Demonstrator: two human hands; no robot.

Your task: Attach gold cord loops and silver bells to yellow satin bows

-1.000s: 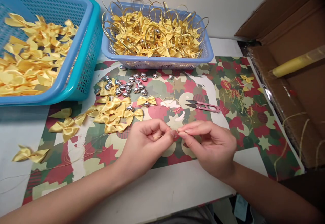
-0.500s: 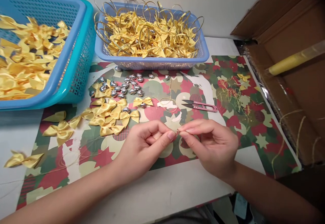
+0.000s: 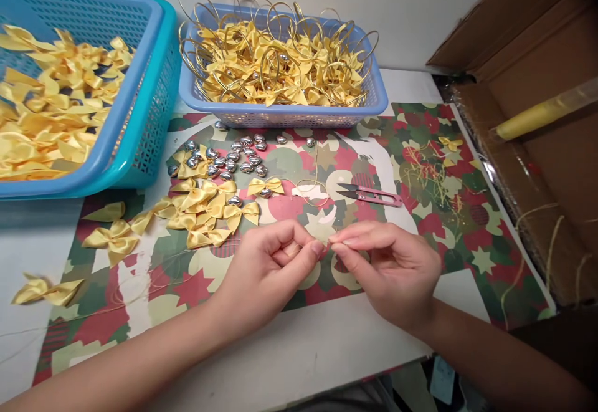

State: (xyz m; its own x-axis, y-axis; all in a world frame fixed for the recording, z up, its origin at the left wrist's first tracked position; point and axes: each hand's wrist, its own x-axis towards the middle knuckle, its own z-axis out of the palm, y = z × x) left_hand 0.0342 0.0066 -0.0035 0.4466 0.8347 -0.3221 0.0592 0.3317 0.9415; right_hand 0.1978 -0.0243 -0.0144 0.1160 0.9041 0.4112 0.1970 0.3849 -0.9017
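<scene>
My left hand (image 3: pixel 271 272) and my right hand (image 3: pixel 390 268) are raised over the near side of the patterned paper, fingertips almost meeting. Each pinches with thumb and forefinger at a fine gold thread (image 3: pixel 140 297), which trails in from the left under my left hand. Its short stretch between the fingertips is barely visible. Beyond my left hand lies a pile of yellow satin bows (image 3: pixel 205 203), with several silver heart-shaped beads (image 3: pixel 232 158) behind it. One bow with a silver bead (image 3: pixel 265 187) lies apart. A looped thread (image 3: pixel 312 203) rests beyond my fingertips.
Pink-handled thread snips (image 3: pixel 374 195) lie beyond my right hand. A blue basket (image 3: pixel 284 113) of bows and gold wire loops stands at the back, nested baskets (image 3: pixel 159 88) of bows at left. Thread scraps (image 3: pixel 427 172) lie right, beside a cardboard box (image 3: pixel 504 212).
The whole view has shifted slightly, so things sit a little further right. My hands keep nearly the same pinched pose, with the thread between the fingertips now harder to see.
</scene>
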